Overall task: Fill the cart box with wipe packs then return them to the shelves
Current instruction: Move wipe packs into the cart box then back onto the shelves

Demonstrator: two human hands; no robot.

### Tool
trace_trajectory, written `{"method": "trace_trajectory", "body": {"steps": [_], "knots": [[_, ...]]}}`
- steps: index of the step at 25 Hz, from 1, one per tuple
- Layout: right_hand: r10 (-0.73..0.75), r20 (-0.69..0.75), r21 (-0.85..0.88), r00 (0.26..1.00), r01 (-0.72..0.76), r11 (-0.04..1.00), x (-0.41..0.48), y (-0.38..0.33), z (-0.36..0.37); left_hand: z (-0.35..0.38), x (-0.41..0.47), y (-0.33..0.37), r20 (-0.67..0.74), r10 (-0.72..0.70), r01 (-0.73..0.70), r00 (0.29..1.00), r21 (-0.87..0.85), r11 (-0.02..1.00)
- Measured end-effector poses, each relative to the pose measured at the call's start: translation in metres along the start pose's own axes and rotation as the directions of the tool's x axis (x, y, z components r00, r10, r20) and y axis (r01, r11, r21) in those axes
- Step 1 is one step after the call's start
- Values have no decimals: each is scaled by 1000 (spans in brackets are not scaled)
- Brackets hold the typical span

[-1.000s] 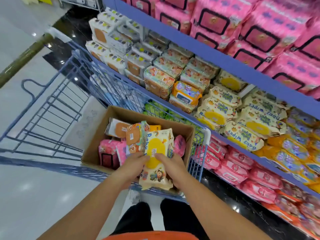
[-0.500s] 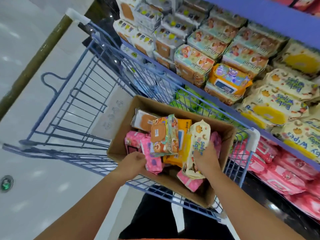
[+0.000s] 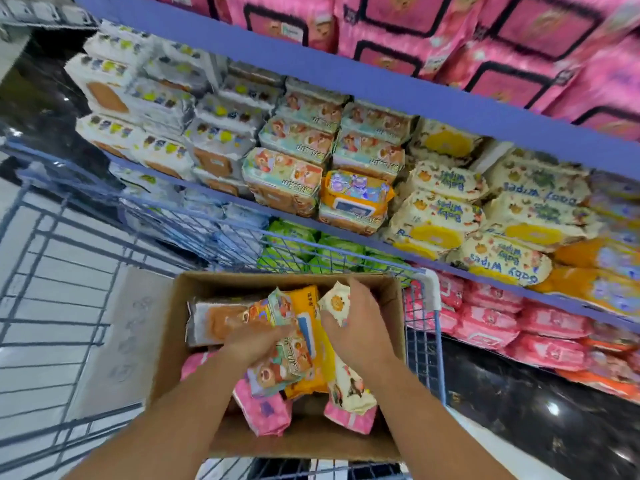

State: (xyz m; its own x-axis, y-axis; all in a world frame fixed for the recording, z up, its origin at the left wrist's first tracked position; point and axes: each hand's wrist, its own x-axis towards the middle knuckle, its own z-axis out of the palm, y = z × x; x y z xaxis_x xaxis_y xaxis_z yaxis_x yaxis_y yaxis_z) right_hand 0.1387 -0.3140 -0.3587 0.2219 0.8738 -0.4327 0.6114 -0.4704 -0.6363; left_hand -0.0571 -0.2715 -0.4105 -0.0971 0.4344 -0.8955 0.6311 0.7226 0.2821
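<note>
While both bare forearms reach from the near edge of the head view, each hand closes on a pack inside the cardboard box (image 3: 166, 358); a blue wire cart (image 3: 52, 306) surrounds that box, and every place below is told from the box.

Seven wipe packs show inside it: one cream pack (image 3: 349, 386) by the right wall; one cartoon-bear pack (image 3: 280, 362) over the middle; one orange pack (image 3: 311, 306) between those two; one white pack (image 3: 214, 320) with a brown-orange lid toward the far left corner; three pink packs (image 3: 263, 410) low down, two at the near wall and one by the left wall.

Knuckles up, the left hand (image 3: 256, 341) hangs over the middle of the box, fingers curled round the cartoon-bear pack; the right hand (image 3: 356, 323), nearer the right wall, lies back-up with fingers wrapped across the cream pack's far half, a full clasp rather than a pinch.

Lengthwise, the cream pack runs from the box's far wall toward its near wall; its far end pokes out past the fingers, its near end rests on a pink pack; the cartoon-bear and orange packs lie along much the same line.

Beyond the far and right walls stand the shelves (image 3: 381, 95), two blue edges showing, stocked with more packs.
</note>
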Motion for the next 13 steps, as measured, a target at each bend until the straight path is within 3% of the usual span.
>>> {"method": "trace_trajectory", "body": {"steps": [5,8,11,13], "knots": [[-33,-32,51,999,35,998,-2,-36,-3,-1,35,-42,69,96,-84,993,-153,985],[-35,51,24,998,34,999,-22,-48,4,-14,-19,-18,-110,86,-116,990,-309,944],[-28,190,110,981,7,994,-44,-63,5,-32,-52,-3,-124,167,-205,978,-424,882],[-75,199,170,977,41,985,-53,-69,0,-40,-73,17,-146,234,-275,961,-481,832]]}}
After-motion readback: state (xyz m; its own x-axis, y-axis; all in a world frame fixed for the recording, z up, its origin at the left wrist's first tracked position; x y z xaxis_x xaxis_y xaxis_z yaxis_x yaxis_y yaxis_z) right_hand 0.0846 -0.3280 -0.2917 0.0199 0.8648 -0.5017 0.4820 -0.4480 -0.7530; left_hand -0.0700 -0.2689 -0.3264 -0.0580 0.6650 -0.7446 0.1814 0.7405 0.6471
